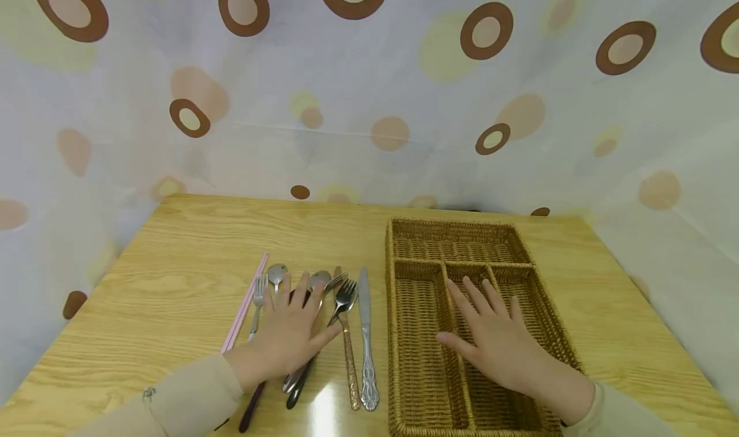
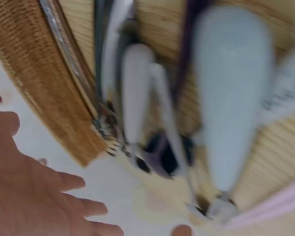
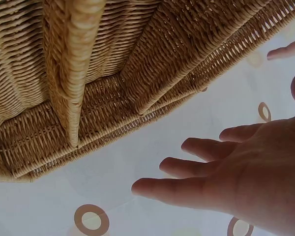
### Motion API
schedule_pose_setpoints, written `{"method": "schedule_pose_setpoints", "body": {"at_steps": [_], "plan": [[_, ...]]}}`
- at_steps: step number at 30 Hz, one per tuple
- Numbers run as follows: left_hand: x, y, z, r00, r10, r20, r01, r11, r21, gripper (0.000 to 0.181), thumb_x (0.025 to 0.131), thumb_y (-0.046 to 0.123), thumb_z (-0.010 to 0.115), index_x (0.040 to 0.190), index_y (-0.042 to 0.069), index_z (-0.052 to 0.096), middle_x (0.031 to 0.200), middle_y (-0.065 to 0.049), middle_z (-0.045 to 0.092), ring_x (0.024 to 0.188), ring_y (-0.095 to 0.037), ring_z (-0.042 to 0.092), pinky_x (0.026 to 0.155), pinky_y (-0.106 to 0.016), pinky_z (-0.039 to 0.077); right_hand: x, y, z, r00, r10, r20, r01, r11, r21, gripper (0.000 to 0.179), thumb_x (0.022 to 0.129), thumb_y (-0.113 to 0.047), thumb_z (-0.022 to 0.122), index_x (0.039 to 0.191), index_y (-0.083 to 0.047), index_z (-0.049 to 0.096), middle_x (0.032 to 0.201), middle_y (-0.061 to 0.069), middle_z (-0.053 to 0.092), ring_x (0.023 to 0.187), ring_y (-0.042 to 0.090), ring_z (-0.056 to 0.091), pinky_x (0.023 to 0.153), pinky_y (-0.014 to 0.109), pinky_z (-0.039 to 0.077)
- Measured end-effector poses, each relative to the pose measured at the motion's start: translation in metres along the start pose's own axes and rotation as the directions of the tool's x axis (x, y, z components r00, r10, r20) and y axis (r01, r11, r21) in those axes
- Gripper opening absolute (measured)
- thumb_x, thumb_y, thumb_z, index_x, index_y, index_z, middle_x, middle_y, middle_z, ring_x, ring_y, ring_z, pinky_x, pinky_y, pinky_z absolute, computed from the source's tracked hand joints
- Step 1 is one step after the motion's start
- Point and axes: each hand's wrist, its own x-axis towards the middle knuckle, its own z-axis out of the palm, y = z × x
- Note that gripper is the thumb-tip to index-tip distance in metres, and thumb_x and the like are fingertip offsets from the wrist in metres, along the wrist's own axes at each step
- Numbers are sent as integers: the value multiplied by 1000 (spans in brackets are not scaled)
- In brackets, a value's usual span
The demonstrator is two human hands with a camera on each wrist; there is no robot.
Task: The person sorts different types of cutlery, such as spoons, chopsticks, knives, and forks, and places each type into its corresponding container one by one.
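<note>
My left hand is held over a loose group of cutlery, fingers spread and nothing in them. Below and around it lie pink chopsticks, a silver fork, a spoon, a dark fork and a table knife with an ornate handle. The hand hides part of the group. In the left wrist view a pale, blurred handle shows close up. Over the wicker tray is my right hand, its fingers also spread and holding nothing; the right wrist view shows it apart from the weave.
The tray has one wide compartment at the back and three long ones in front, split by woven dividers. Everything lies on a light wooden table. A white curtain with brown rings hangs behind and at the sides.
</note>
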Motion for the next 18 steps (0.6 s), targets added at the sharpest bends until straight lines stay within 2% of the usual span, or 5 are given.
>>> {"method": "schedule_pose_setpoints", "body": {"at_steps": [5,9,11,14,18], "plan": [[-2,-36,-4,996,-79,-41,81,996,46,60,94,38,48,132,-8,41,142,-31,32,132,-53,26,100,-72,19,-2,2,1,1000,3,4,-3,1000,13,78,89,-63,40,150,-19,20,153,19,19,138,50,13,98,76,9],[-7,-73,-7,981,-192,-21,193,979,58,30,90,24,50,98,-4,54,102,-22,54,94,-38,52,80,-56,41,-2,5,1,1000,11,14,-11,1000,14,78,88,-65,40,148,-17,24,153,20,21,137,51,13,98,75,11],[-11,-88,-8,969,-245,32,243,968,65,21,88,22,50,84,1,52,83,-14,51,75,-28,49,66,-45,40,-2,6,1,1000,12,25,-12,1000,12,78,88,-65,39,147,-16,28,153,20,21,137,51,13,98,75,12],[-16,-102,-10,952,-281,117,278,960,43,21,89,21,49,74,6,48,69,-8,48,61,-21,45,57,-36,36,-2,7,1,999,4,40,-4,1000,3,74,88,-64,39,143,-15,37,152,20,22,137,51,14,97,76,12],[-19,-107,-11,950,-273,153,277,961,-6,20,90,18,49,74,5,48,63,-5,48,53,-17,45,48,-28,34,-1,6,0,998,-10,54,10,1000,-5,71,89,-64,38,139,-13,44,152,21,24,137,51,16,96,76,14]]}}
